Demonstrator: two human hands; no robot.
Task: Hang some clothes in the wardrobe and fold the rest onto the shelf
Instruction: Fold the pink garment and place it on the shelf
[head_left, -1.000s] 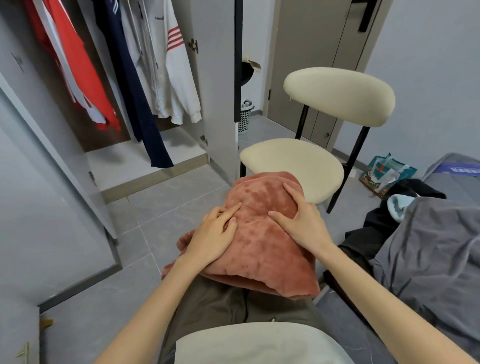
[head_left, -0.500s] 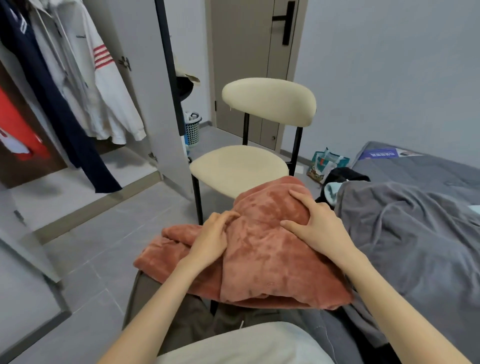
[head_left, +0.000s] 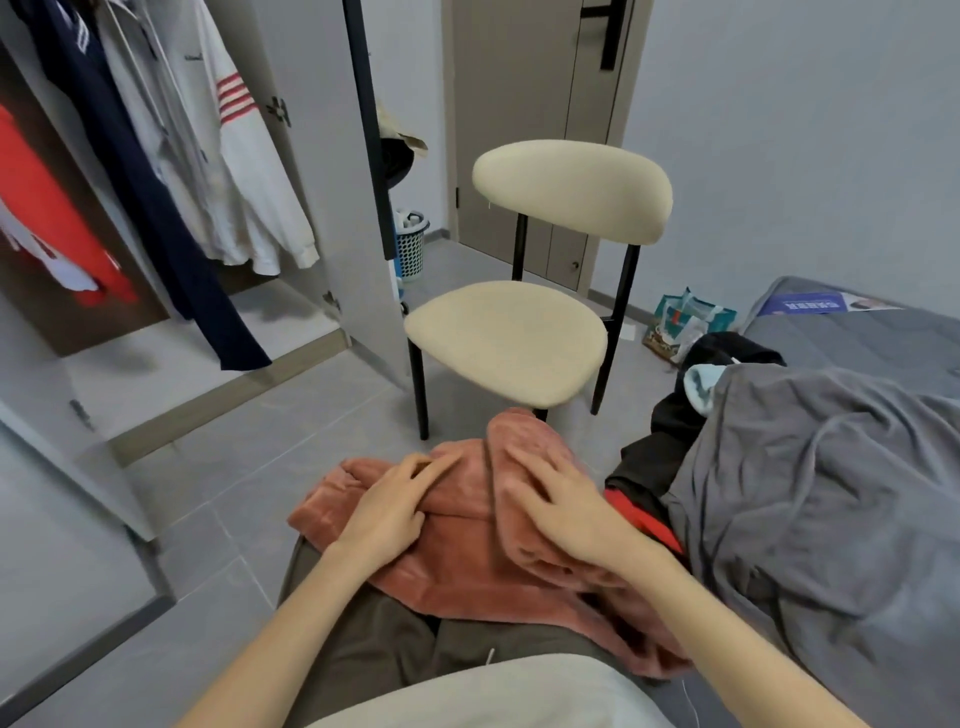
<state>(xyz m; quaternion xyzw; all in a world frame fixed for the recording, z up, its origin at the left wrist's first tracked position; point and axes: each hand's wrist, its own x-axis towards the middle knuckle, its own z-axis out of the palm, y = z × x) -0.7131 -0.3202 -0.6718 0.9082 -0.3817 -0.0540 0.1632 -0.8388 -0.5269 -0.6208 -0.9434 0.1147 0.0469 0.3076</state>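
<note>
left hand (head_left: 387, 512) | right hand (head_left: 558, 501) | flat on pink garment (head_left: 467, 566)

Grey tiles (head_left: 218, 493) — cream chair (head_left: 509, 338).

Cream chair (head_left: 524, 332), centre. Blue laundry basket (head_left: 413, 244), far, left of the brown door (head_left: 524, 130). Printed bag (head_left: 685, 325), floor, right of chair.

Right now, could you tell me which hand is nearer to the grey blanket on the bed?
Right. The right hand rests on the pink garment just beside the grey blanket; the left hand lies farther away.
</note>
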